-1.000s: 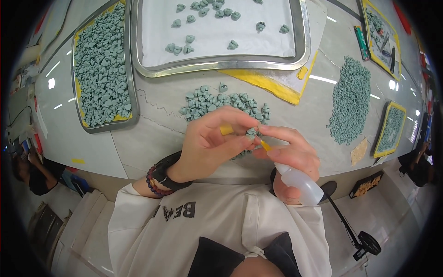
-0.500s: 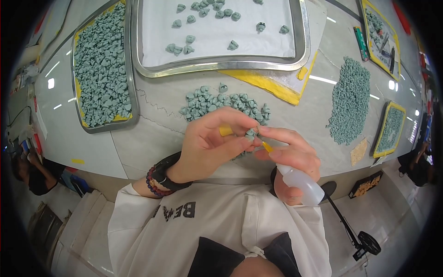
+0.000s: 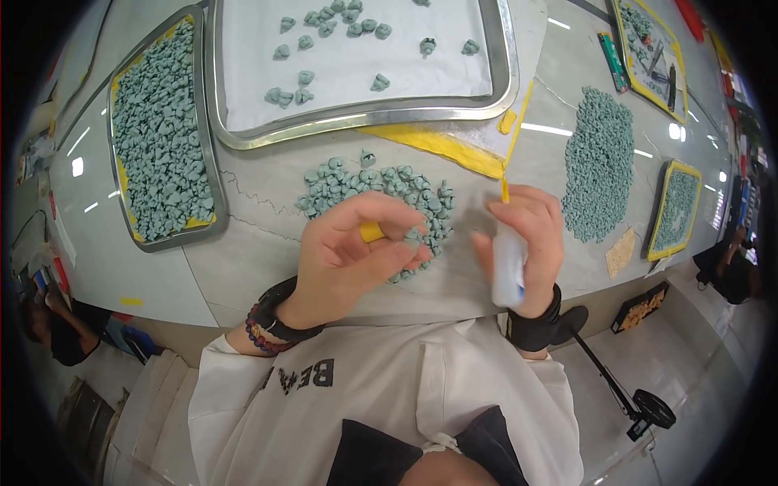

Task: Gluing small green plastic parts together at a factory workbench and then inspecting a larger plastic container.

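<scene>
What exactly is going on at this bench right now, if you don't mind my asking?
A person sits at a pale worktable handling small teal-green parts. The left hand pinches one small part and a yellow piece over a loose pile of parts. The right hand holds a white squeeze bottle, yellow nozzle pointing up, apart from the left hand. A steel tray with white paper holds a few scattered parts; another tray on the left is heaped full.
</scene>
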The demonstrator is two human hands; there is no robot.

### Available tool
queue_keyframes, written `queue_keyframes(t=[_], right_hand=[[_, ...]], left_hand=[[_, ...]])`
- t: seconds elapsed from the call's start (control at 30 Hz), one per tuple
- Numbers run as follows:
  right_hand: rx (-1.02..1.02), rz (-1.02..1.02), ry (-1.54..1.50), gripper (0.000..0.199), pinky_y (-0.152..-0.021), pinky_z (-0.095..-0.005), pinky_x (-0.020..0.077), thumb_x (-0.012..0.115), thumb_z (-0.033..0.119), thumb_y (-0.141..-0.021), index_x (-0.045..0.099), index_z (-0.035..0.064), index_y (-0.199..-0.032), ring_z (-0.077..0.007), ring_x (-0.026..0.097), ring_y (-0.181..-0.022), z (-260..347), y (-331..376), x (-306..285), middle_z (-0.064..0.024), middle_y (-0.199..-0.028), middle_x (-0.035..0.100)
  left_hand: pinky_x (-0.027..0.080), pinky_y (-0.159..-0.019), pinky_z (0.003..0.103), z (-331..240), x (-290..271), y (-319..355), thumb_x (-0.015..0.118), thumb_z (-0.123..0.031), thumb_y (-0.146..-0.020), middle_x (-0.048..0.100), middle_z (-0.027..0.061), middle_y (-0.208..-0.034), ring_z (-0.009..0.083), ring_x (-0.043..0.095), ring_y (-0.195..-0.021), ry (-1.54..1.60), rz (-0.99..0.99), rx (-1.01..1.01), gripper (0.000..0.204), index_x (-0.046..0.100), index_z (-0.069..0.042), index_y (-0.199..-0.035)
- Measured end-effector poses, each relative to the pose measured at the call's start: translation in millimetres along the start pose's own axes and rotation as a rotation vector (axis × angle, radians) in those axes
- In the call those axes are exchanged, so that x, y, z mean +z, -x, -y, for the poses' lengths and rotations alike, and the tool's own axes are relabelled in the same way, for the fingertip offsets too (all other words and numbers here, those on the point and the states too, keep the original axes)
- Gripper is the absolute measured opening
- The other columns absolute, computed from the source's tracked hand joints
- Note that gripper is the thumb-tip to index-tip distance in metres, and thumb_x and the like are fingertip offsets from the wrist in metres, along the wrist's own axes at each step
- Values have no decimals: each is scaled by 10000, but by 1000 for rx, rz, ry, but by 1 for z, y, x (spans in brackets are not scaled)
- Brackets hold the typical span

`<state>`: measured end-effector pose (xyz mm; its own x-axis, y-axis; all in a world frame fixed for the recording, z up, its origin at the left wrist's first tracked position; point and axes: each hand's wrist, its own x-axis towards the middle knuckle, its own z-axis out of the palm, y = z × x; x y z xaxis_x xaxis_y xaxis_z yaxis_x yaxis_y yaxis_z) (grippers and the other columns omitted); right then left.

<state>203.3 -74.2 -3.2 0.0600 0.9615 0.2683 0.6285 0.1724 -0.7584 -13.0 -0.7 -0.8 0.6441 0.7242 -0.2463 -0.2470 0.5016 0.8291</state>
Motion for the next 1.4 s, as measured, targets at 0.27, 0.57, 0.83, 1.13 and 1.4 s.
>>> queue_keyframes(t=[0.27,0.57,0.83,1.13,1.4], right_hand=[[244,-145,377,242,-825,-348,437,657,-85,-718,672,45,-922,-266,539,-934,-15,17,-36,-94,-960,572],[274,-69,597,166,-749,-329,416,752,10,-714,658,41,-847,-233,514,-866,-38,40,-63,-78,-879,536],[208,-101,606,160,-749,-340,416,736,-7,-717,661,46,-848,-242,516,-867,-35,33,-61,-77,-876,548],[122,-37,637,149,-764,-349,411,707,-23,-725,646,44,-844,-251,517,-875,-40,24,-61,-84,-880,550],[-212,84,176,269,-747,-397,428,729,-4,-618,632,60,-861,-265,515,-835,41,-8,-32,-71,-890,539]], left_hand=[[545,-672,277,-2,0,0,502,101,-841,557,139,-1058,198,636,-833,-40,2,-12,250,558,6,-1066],[567,-877,328,1,2,0,556,145,-836,527,84,-1080,100,501,-872,105,87,-8,295,572,49,-1114],[536,-671,281,0,5,0,548,60,-857,556,149,-1055,196,628,-831,-21,57,1,223,554,15,-1075],[546,-690,282,-1,6,2,560,60,-863,553,147,-1056,194,631,-832,0,60,-19,228,551,23,-1087],[565,-772,289,-7,11,2,576,140,-834,554,122,-1081,166,600,-918,-43,258,-191,388,568,51,-1212]])
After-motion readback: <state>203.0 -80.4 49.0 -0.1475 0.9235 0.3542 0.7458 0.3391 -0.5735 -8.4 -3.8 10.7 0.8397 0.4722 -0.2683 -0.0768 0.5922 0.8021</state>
